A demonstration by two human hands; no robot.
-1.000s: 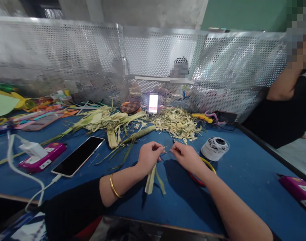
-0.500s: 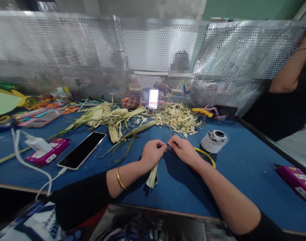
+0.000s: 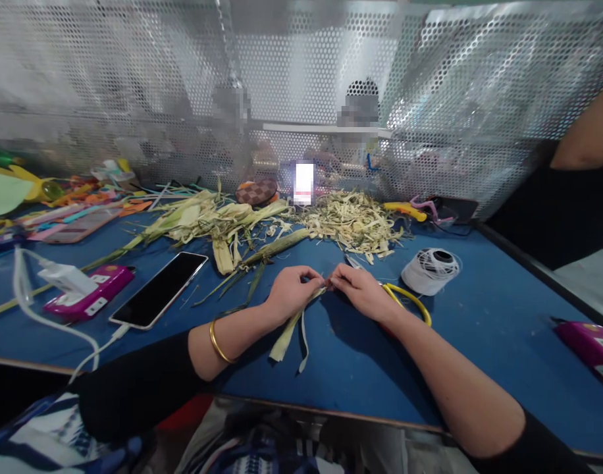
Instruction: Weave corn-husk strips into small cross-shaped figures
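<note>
My left hand (image 3: pixel 295 293) pinches the upper end of a pale green corn husk strip (image 3: pixel 286 340), whose split tails hang down towards me over the blue table. Close beside it, fingertips nearly touching the left ones, my right hand (image 3: pixel 357 289) is closed in a pinch at the same end of the strip. What exactly lies between the right fingertips is too small to make out. Under and behind the right hand lie yellow-handled scissors (image 3: pixel 414 304), partly hidden by the wrist. A spool of white thread (image 3: pixel 430 271) stands to the right of them.
A heap of shredded husk (image 3: pixel 355 220) and larger husk leaves (image 3: pixel 197 220) lie at the back. A charging phone (image 3: pixel 158 289) and a magenta power strip (image 3: pixel 101 293) are on the left; another magenta power strip (image 3: pixel 590 349) is far right. A perforated metal screen (image 3: pixel 301 85) stands behind. Someone's arm (image 3: pixel 590 131) shows at right.
The husk strip's tails have swung to the left and spread apart. Both hands stay pinched close together. The camera view has tipped slightly downwards, and more of the scissors shows.
</note>
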